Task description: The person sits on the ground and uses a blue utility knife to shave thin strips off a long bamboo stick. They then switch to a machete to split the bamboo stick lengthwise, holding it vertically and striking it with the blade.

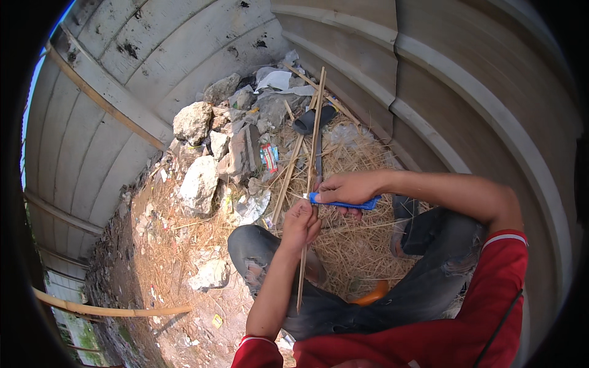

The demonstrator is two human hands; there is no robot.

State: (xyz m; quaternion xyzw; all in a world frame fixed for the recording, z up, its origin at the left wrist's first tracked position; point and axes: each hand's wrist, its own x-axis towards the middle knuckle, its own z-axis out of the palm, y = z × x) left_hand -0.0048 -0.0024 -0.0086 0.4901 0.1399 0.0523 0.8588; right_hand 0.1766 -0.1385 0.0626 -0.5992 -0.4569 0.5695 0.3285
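A long thin bamboo strip (320,101) runs upright through the middle of the view, from the debris down across my legs. My left hand (300,224) is closed around it in front of my knees. From the right reaches my right hand (351,187), closed on a slim blue-handled tool (362,203). The tool lies crosswise against the strip, just above my left fingers. Its working end is small and pale, too little shown to tell its exact kind.
I sit on straw and shavings (359,162). Ahead lie other bamboo strips (286,184), a dark sandal (314,119), and rocks (199,184) with litter. A curved metal wall (454,104) rises close on the right, and a panel wall (165,49) stands behind. An orange object (373,293) shows between my legs.
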